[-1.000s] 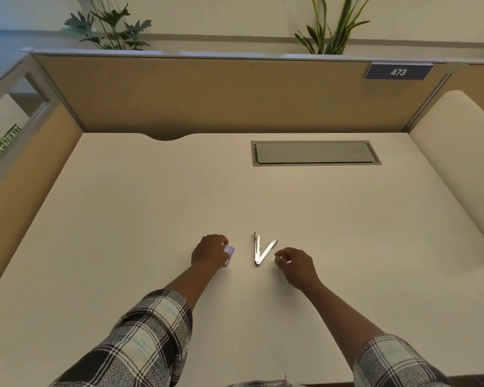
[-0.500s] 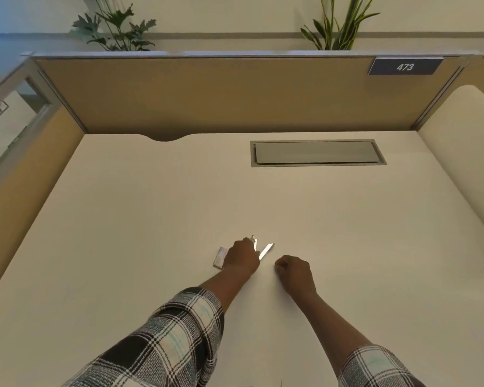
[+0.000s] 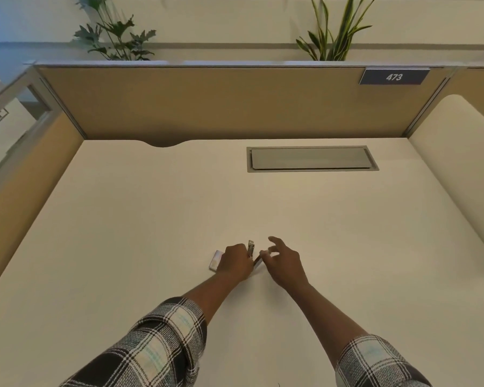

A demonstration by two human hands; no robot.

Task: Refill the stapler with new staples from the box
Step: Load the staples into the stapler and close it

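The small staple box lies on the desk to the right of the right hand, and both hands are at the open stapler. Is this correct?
Not quite. In the head view the staple box lies left of the left hand, partly hidden behind it. Both hands, the right hand included, are at the open stapler.

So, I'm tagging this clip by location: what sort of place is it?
Most likely an office cubicle: tan partition panels around a white desk, a numbered plate reading 473, and a cable hatch.
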